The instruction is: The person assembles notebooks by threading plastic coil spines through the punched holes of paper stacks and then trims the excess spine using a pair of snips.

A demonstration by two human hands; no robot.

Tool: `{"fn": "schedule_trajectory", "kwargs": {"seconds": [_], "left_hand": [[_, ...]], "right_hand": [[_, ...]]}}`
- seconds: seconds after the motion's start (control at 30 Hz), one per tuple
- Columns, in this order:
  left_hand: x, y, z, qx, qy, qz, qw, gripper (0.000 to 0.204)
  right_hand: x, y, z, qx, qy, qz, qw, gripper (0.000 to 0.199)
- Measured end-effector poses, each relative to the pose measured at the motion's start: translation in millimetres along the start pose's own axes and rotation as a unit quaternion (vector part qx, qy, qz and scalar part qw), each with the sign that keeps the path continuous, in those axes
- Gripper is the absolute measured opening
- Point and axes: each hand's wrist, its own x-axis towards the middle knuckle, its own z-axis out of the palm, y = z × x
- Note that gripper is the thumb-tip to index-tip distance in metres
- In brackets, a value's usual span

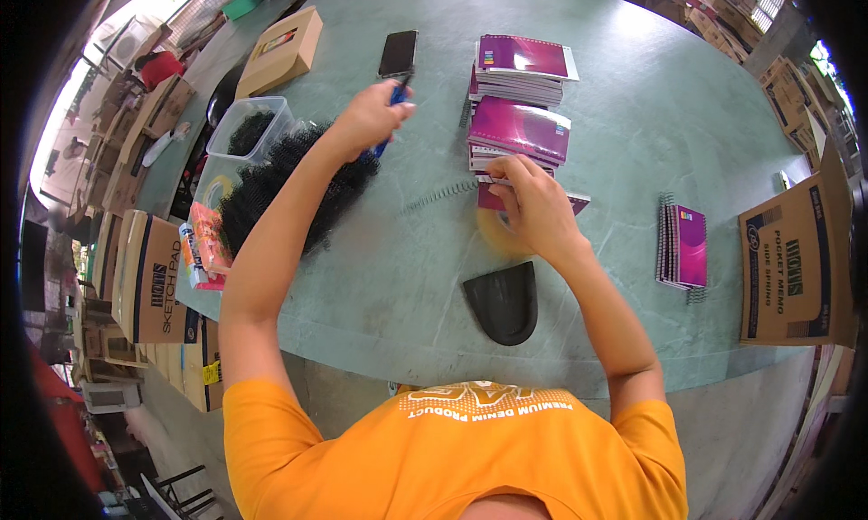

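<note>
Purple notebook (pixel 489 197) right in the thick of it, lying mostly hidden beneath the right hand (pixel 532 202), with its cover peeping out on either side of the fingers! That right hand is half closed, fingers curled and thumb drawn in toward them; whether the tips actually grip the notebook or the coil, I cannot tell. And look at the spiral coil (pixel 441 195), running out leftward from those fingertips over the green table (pixel 407 294)!

Across to the left hand (pixel 371 120), closed firmly around a blue-handled tool (pixel 398 95), dark tip pointing away from the body. Just beyond that hand lies a phone (pixel 398 53); below and to its left sprawls a big heap of black coils (pixel 298 190), with a clear tub (pixel 217 146) farther left.

Back to the right hand: just beyond it sits the near notebook pile (pixel 519 129), and behind that the far notebook pile (pixel 524 57). A blurred yellowish ring (pixel 499 235) shows just below the hand, and nearer the body rests a dark tray (pixel 504 307). Well off to its right, a small notebook stack (pixel 683 244) lies before an open carton (pixel 785 258).
</note>
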Motion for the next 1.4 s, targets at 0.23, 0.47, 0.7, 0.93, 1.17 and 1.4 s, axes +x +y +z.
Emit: {"fn": "schedule_trajectory", "kwargs": {"seconds": [0.23, 0.47, 0.7, 0.93, 1.17, 1.4], "left_hand": [[-69, 15, 38, 0.233, -0.01, 0.349, 0.908, 0.031], [-69, 34, 49, 0.283, -0.049, 0.314, 0.905, 0.031], [-85, 44, 45, 0.29, 0.013, 0.26, 0.921, 0.024], [-94, 48, 28, 0.397, -0.093, 0.134, 0.903, 0.025], [-97, 64, 30, 0.445, -0.145, 0.088, 0.879, 0.026], [-90, 69, 38, 0.472, -0.184, 0.084, 0.858, 0.031]], "right_hand": [[-7, 3, 2, -0.159, -0.059, -0.044, 0.984, 0.011], [-6, -4, -2, -0.142, -0.068, -0.027, 0.987, 0.016], [-4, -2, 3, -0.122, -0.03, 0.027, 0.992, 0.018], [-4, -1, 4, -0.12, 0.011, -0.016, 0.993, 0.017], [-2, -3, 6, -0.081, 0.004, 0.053, 0.995, 0.017], [-4, 0, 8, -0.082, 0.029, 0.02, 0.996, 0.016]]}}
